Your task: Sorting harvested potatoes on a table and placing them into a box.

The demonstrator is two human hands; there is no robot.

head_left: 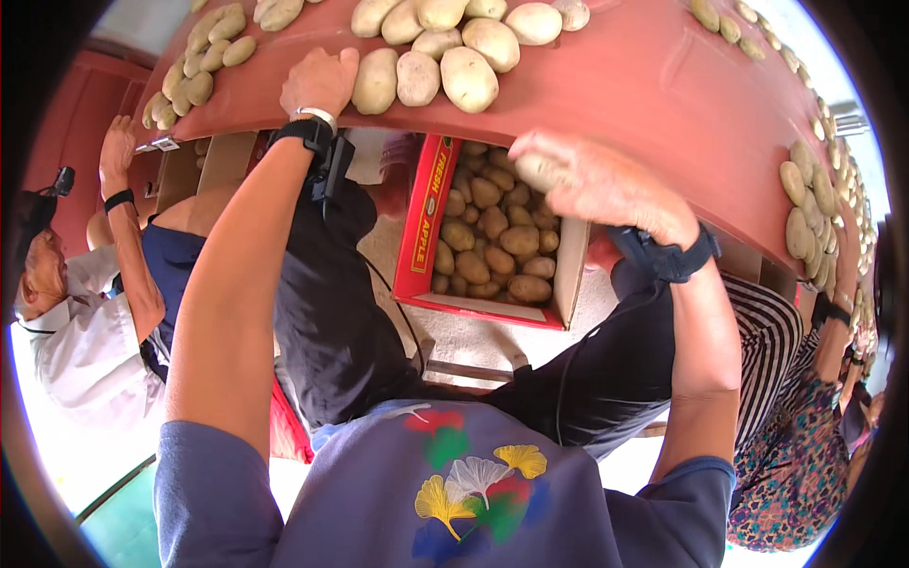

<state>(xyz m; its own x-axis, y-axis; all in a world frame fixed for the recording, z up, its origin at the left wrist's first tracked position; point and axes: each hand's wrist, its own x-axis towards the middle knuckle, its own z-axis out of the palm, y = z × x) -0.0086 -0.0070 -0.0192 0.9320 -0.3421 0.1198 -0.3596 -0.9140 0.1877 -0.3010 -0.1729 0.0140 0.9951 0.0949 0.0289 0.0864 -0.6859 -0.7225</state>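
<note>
My right hand point(606, 185), blurred by motion, grips a potato point(542, 172) above the right part of a red cardboard box point(423, 227). Many brown potatoes point(483, 193) fill the box below it. On the edge of the red tabletop point(606, 95) rests my left hand point(319, 83), its fingers curled in and nothing visible in them. Its thumb side lies right beside a pale potato point(376, 81) at the left end of a pile. Larger pale potatoes point(470, 79) make up that pile.
Another potato pile point(201, 59) lies at the table's far left, and more potatoes point(810, 213) line its right end. A person point(90, 312) sits on my left, with a raised forearm. Someone in striped trousers point(772, 331) sits close on my right. The box stands between my knees.
</note>
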